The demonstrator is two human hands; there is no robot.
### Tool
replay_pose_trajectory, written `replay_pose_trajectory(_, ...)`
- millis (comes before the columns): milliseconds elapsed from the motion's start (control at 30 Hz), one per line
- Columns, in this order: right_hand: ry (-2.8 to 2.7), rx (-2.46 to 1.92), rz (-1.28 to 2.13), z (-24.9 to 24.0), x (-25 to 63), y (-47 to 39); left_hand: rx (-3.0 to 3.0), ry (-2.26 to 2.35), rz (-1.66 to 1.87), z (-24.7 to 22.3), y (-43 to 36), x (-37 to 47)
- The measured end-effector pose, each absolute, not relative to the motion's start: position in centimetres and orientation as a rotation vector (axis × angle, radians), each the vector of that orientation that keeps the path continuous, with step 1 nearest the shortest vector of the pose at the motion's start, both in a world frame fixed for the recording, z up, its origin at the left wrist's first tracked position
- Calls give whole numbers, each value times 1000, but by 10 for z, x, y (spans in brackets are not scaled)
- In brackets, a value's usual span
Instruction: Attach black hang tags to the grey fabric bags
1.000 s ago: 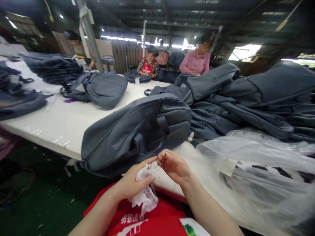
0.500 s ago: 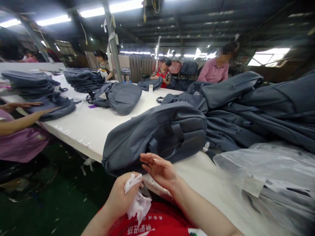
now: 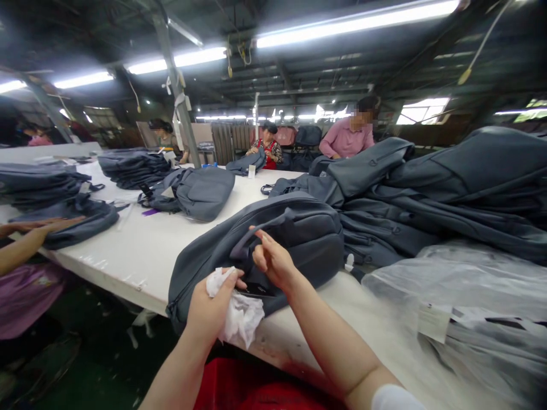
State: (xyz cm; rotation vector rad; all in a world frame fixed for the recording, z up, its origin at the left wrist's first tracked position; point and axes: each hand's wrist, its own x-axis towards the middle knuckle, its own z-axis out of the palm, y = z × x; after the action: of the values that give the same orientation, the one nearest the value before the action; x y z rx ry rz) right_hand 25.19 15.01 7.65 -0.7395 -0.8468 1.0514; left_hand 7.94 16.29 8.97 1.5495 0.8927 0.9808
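Note:
A dark blue-grey backpack (image 3: 311, 250) lies on its side at the near table edge, in front of me. My left hand (image 3: 212, 307) is closed around a crumpled white cloth or tissue (image 3: 243, 319), which hangs down from the fingers. A flat black card-like piece (image 3: 256, 289) sticks out beside those fingers, against the bag. My right hand (image 3: 273, 259) is at the bag's strap handle (image 3: 242, 249), index finger against the strap and the other fingers curled. How far the fingers wrap round the strap is partly hidden.
More backpacks pile up on the right (image 3: 461, 176), beside clear plastic wrapping (image 3: 482, 296). Another bag (image 3: 205, 193) lies farther back on the white table (image 3: 123, 250). At left, a co-worker's hands rest on a bag (image 3: 94, 225). Other people sit or stand across the table.
My right hand has moved up from above the table edge to the bag's handle, its fingers now curled. My left hand, still holding the white cloth, has come closer to the bag. The view has shifted.

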Motion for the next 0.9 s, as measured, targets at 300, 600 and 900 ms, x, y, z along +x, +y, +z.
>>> replay_pose_trajectory(300,-1403,-1167,398,79,272,168,1575,966,1121,89,173,93)
replay_pose_trajectory(600,-1800,-1218,271,74,278,147,1539,903,1051,98,174,92)
replay_pose_trajectory(900,-1419,-1161,408,72,263,132,2100,959,763,104,168,112)
